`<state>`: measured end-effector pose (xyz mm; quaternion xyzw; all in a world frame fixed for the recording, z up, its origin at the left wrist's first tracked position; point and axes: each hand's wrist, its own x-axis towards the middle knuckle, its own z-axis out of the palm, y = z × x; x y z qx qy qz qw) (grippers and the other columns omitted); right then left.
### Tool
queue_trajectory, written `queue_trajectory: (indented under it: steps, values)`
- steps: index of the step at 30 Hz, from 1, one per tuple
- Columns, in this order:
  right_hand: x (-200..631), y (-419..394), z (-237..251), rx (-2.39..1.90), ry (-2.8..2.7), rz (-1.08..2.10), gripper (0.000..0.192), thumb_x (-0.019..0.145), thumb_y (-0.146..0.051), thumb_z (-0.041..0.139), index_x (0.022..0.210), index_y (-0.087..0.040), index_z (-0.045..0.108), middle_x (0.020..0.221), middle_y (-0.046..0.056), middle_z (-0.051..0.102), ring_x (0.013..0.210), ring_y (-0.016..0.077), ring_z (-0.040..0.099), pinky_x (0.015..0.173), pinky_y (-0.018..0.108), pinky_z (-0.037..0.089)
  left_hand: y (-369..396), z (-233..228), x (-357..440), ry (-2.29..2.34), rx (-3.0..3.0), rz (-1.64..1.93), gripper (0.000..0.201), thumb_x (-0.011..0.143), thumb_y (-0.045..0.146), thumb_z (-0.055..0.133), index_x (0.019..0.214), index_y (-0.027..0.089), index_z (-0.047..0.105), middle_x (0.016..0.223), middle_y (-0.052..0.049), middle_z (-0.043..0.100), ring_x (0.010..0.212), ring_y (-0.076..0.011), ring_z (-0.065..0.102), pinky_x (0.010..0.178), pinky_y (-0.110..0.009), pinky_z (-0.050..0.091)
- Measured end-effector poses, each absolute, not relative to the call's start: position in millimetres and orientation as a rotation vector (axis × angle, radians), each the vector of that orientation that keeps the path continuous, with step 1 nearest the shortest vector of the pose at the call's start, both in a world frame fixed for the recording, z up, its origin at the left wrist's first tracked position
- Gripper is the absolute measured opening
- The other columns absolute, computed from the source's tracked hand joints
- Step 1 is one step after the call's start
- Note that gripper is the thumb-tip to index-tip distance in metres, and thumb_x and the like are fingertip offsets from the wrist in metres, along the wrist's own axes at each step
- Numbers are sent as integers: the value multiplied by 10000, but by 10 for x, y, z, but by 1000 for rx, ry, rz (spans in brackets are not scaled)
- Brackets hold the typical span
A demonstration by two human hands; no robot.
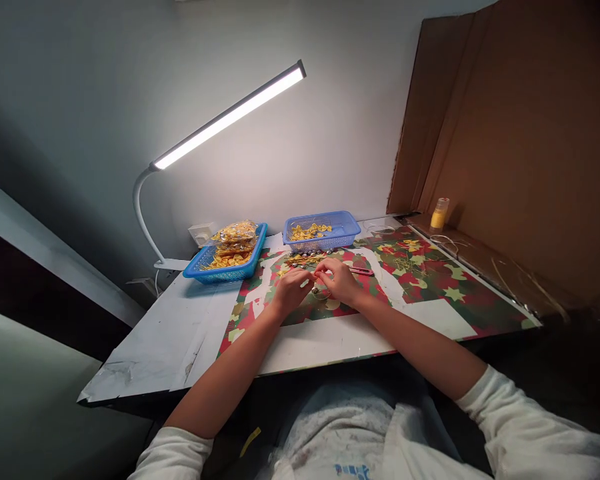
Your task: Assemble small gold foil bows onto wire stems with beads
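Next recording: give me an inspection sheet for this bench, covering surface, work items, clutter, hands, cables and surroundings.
Surface: white table under a red-green star-print mat patched with white tape.
Work items: small piece between both hands, too small to identify; row of small yellow and dark parts just beyond.
Clutter: two blue baskets, left basket with bagged yellow parts, right basket with loose ones; yellow bottle; red tool.
Hands: left hand and right hand together on the mat, fingers pinched; exact grip unclear.
Cables: lamp cord at the back; thin strands at right.
Surroundings: lit desk lamp, grey wall, cardboard panel at right.
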<state>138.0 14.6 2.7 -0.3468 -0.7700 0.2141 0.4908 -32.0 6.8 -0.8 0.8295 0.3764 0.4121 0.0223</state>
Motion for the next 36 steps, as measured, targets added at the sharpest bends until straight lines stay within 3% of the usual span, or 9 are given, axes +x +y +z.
queue_trajectory:
  steps: [3, 8, 12, 18, 27, 31, 33, 36]
  values:
    - [1334, 152, -4, -816, -1801, 548, 126, 825, -196, 503, 717, -192, 568, 780, 51, 616, 822, 199, 556, 815, 360, 431, 64, 21, -310, 1186, 2566, 1297, 132, 783, 171, 571, 671, 218, 623, 677, -23, 677, 660, -164, 625, 663, -276, 467]
    - [1314, 213, -44, -659, -1572, 951, 201, 875, -391, 483, 829, -209, 557, 876, 34, 629, 872, 171, 594, 841, 336, 461, 71, 52, -290, 1233, 2519, 1392, 115, 757, 164, 570, 665, 211, 620, 673, -17, 669, 635, -156, 613, 641, -269, 454]
    - [1372, 287, -55, -640, -1599, 1074, 288, 800, -487, 585, 819, -200, 584, 853, 25, 624, 842, 159, 595, 827, 322, 474, 78, 39, -279, 1283, 2528, 1340, 112, 737, 163, 580, 646, 218, 614, 658, -6, 670, 632, -156, 620, 633, -267, 458]
    - [1405, 288, -77, -716, -1667, 1069, 280, 758, -466, 630, 793, -189, 627, 847, 36, 624, 841, 173, 594, 783, 326, 487, 53, 47, -264, 1284, 2444, 1342, 110, 722, 145, 597, 657, 230, 624, 689, -4, 695, 645, -160, 637, 638, -273, 477]
    - [1339, 288, 80, -674, -1145, 1185, 217, 761, -380, 655, 760, -218, 511, 756, 2, 580, 756, 136, 566, 793, 295, 484, 80, 67, -273, 1266, 2472, 1312, 127, 689, 116, 594, 630, 222, 629, 674, -6, 702, 633, -161, 637, 627, -267, 467]
    - [1644, 410, 269, -636, -1016, 1188, 196, 840, -388, 561, 805, -247, 429, 739, -15, 552, 713, 117, 571, 750, 294, 498, 154, 41, -367, 1316, 2324, 1314, 88, 666, 139, 630, 627, 217, 640, 656, -3, 701, 595, -143, 615, 590, -250, 460]
    - [1867, 477, 364, -609, -964, 1177, 214, 848, -393, 554, 797, -257, 398, 662, -51, 489, 593, 94, 524, 699, 285, 501, 197, 25, -418, 1369, 2186, 1318, 49, 648, 165, 650, 618, 202, 642, 615, 3, 685, 553, -129, 593, 545, -233, 446]
    - [2187, 577, 459, -567, -891, 1118, 267, 833, -384, 597, 754, -255, 377, 546, -97, 312, 427, 66, 326, 540, 210, 432, 251, 2, -464, 1368, 1917, 1305, 58, 628, 215, 676, 608, 177, 636, 580, -2, 671, 515, -119, 582, 491, -214, 429]
